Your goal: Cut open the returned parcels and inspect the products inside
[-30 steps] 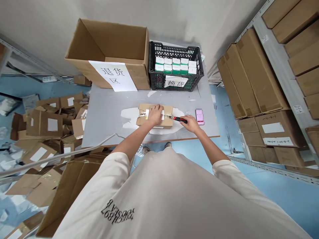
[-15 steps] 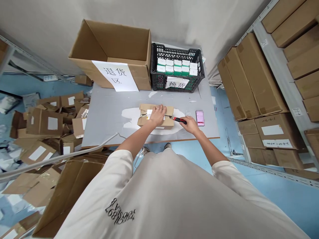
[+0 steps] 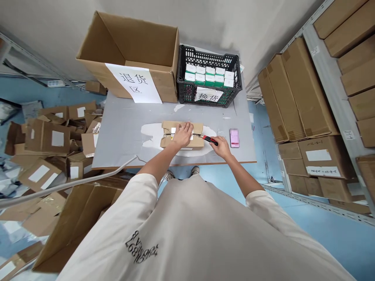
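Note:
A small taped cardboard parcel (image 3: 167,134) lies on the grey table (image 3: 125,128). My left hand (image 3: 182,134) rests flat on top of it, fingers spread over its white label. My right hand (image 3: 222,146) grips a red and black box cutter (image 3: 210,140). The cutter's blade end touches the parcel's right end at the tape seam.
A pink phone (image 3: 234,137) lies right of my right hand. At the table's back stand a large open carton (image 3: 131,58) with a paper sign and a black crate (image 3: 209,76) of green-white boxes. Flattened cartons (image 3: 49,144) litter the floor left; shelves of cartons (image 3: 310,97) line the right.
My right hand has slid the cutter slightly left, toward the parcel's end. The left hand stays on the parcel. The camera has shifted a little.

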A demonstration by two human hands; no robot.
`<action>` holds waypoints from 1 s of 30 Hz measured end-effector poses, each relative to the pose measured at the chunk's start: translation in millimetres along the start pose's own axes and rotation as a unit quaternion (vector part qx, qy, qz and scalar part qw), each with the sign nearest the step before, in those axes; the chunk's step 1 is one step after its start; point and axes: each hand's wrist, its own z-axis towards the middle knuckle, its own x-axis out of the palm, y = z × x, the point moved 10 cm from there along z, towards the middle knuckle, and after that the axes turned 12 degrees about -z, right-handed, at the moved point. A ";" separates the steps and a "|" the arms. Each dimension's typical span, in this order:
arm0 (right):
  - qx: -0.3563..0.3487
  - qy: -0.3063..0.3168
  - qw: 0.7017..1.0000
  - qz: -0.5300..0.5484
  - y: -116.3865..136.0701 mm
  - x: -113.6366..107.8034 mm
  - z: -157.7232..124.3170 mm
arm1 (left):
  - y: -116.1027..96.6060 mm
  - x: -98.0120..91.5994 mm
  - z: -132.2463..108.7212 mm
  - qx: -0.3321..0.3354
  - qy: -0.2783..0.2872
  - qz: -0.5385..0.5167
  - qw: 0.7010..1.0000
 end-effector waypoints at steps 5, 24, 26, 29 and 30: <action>-0.003 0.008 1.000 -0.001 -9.7 -3.2 2.1 | -0.2 -2.5 -0.3 -0.003 0.004 0.013 1.000; 0.029 -0.058 0.996 0.060 -63.1 -30.7 44.4 | -4.8 -7.2 -5.4 -0.015 -0.012 0.017 1.000; 0.025 -0.050 0.996 0.064 -50.3 -23.8 50.2 | -6.1 -10.4 -9.3 -0.016 -0.013 0.010 1.000; 0.001 -0.038 0.996 0.080 -24.6 -16.3 65.9 | -4.7 -14.1 -21.8 -0.003 -0.003 0.007 1.000; -0.013 -0.036 0.996 0.085 -14.2 -15.2 73.2 | -2.4 -15.0 -27.7 0.003 0.001 0.010 1.000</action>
